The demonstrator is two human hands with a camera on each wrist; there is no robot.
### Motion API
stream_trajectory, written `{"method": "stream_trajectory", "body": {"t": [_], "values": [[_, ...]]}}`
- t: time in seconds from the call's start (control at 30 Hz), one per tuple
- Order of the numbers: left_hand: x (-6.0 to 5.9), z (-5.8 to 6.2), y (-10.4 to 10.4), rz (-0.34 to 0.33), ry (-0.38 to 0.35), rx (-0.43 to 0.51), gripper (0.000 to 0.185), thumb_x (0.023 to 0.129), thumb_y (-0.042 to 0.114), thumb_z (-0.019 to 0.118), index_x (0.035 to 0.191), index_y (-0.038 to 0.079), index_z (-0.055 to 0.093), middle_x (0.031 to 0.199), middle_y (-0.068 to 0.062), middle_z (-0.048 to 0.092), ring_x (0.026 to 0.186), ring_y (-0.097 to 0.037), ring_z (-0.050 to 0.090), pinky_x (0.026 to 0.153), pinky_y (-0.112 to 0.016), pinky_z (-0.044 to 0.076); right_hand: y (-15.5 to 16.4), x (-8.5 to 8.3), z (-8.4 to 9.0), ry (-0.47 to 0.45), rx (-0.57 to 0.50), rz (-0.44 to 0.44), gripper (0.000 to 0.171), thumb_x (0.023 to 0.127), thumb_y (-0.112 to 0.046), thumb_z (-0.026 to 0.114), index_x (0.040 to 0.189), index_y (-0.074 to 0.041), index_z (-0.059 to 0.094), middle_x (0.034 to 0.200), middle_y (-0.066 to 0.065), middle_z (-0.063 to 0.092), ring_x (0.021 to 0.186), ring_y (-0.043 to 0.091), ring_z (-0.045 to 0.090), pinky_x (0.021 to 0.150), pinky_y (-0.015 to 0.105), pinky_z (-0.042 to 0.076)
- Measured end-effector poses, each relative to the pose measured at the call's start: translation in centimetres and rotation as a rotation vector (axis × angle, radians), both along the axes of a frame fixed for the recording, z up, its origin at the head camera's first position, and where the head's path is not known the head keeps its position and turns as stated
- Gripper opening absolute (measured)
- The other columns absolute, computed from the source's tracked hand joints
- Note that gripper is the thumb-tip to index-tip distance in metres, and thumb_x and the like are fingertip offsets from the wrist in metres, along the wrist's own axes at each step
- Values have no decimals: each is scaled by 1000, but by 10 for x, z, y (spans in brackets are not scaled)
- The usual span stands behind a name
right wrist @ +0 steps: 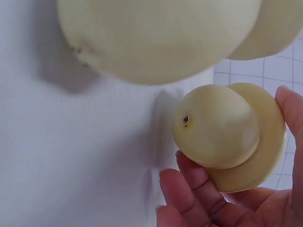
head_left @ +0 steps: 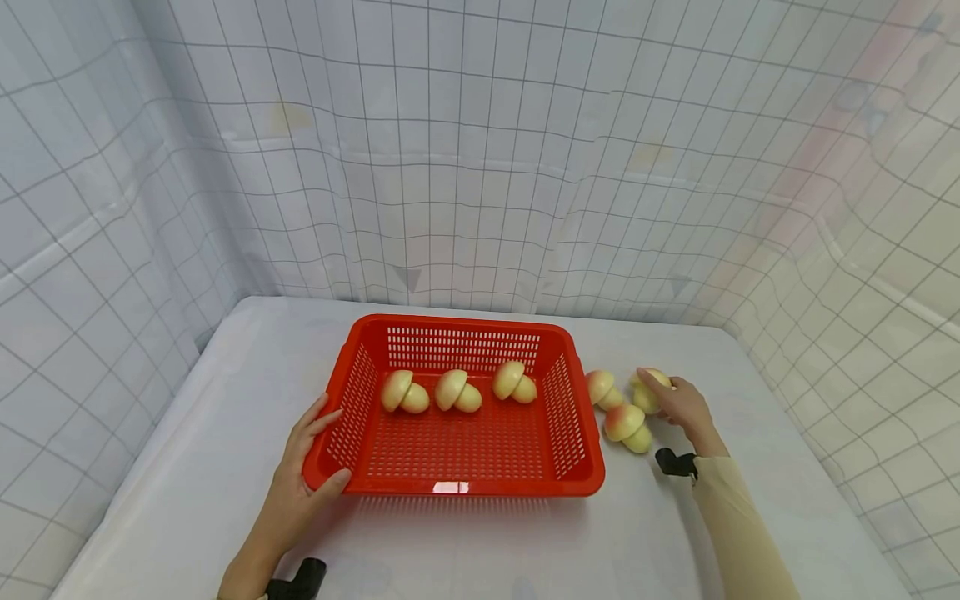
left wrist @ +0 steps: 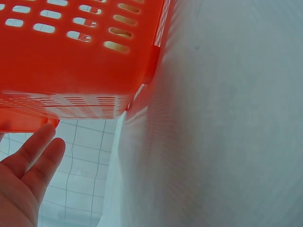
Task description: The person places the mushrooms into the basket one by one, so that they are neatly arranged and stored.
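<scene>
A red plastic basket with slotted walls stands on the white table. In a row inside it lie three toy mushrooms, a left one, a middle one and a right one. My left hand holds the basket's near left corner, thumb on the front rim and fingers over the left rim. To the right of the basket, my right hand grips a pale yellow toy mushroom by its cap, between thumb and fingers. Two more toy mushrooms, one farther and one nearer, lie beside it.
A white cloth covers the table. Behind it and at both sides hang white grid-patterned curtains. Black mounts are strapped to the left wrist and the right wrist.
</scene>
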State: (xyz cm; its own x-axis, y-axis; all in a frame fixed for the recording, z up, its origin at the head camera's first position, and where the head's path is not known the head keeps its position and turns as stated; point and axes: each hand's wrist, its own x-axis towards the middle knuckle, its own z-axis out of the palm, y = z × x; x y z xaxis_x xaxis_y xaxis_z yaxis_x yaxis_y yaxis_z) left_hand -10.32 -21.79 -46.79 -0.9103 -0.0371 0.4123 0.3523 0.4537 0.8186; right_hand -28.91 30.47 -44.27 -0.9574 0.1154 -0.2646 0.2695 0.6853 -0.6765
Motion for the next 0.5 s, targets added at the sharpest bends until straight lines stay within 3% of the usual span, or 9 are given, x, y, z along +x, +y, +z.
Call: {"method": "stream_trajectory", "body": {"t": [0.17,0.5], "values": [[0,-3,-2,1,-6,2,70,77,2,69,141,10,42,155,2,18,135,-8,22,86,-13,39,0,3,4,8,2,-12,95,81,-74,47,130,7,41,86,12,56,77,24,55,65,32,47],[0,1,-1,-10,0,-7,69,78,4,69,142,12,41,155,2,17,135,-10,22,88,-13,37,1,6,11,47,41,-7,102,81,-77,43,137,8,36,115,25,53,85,29,59,68,36,49]]}}
